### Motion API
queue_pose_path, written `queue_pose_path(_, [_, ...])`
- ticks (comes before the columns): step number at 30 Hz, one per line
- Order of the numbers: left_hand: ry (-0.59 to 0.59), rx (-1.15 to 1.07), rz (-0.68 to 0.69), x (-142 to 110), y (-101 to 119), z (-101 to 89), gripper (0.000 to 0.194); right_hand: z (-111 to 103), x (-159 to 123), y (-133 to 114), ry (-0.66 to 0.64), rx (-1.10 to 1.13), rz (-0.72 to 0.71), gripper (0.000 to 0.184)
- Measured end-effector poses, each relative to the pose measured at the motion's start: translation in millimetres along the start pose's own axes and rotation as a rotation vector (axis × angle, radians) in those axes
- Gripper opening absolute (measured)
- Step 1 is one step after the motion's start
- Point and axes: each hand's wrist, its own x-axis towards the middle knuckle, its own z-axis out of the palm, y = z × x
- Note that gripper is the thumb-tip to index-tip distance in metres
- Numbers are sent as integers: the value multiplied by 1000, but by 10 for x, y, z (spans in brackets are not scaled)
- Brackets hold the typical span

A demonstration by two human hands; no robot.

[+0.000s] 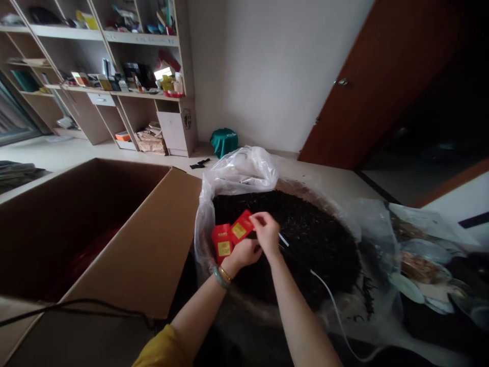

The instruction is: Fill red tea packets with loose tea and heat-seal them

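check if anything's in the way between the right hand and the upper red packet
Nothing visible stands between them: the right hand has its fingertips at the right edge of the upper red packet. The left hand is just below, not between them.

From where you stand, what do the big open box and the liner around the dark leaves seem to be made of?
Box: looks like plain matte cardboard, brown with stiff folded flaps.

Liner: seems thin, glossy plastic film, judging by its see-through, crinkled folds.
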Motion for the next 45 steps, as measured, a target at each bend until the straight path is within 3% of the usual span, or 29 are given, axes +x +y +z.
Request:
queue_pose_path(3, [-5, 128, 30, 26, 38, 2, 12, -472, -106, 342, 326, 302, 270, 31])
queue_pose_path(7, [5, -148, -65, 64, 136, -57, 33, -762, -379, 662, 414, 446, 385, 38])
queue_pose_path(10, [-30, -363, -202, 53, 253, -111, 50, -732, -540, 734, 388, 427, 393, 37])
queue_pose_path(14, [-108, -207, -205, -65, 335, -70, 45, -579, -666, 706, 303, 298, 312, 39])
queue_pose_path(20, [113, -182, -151, -280, 212, 50, 35, -411, -821, 659, 285, -10, 71, 38])
queue_pose_path(24, [151, -182, -120, -312, 185, 43, 33, -423, -865, 623, 342, -96, 4, 31])
queue_pose_path(28, [152, -181, -118, -303, 198, 30, 33, -416, -861, 635, 339, -23, 41, 31])
queue_pose_path(32, [87, -96, -85, -335, 203, 26, 28, -420, -845, 705, 379, -19, 86, 41])
queue_pose_path(36, [49, 10, -52, -368, 191, 50, 23, -501, -855, 727, 367, -87, 29, 45])
queue_pose_path(40, [197, 58, 48, -355, 158, 66, 20, -556, -877, 653, 264, -36, 71, 41])
queue_pose_path(45, [253, 86, 145, -321, 74, 25, 17, -561, -851, 547, -36, 401, 232, 38])
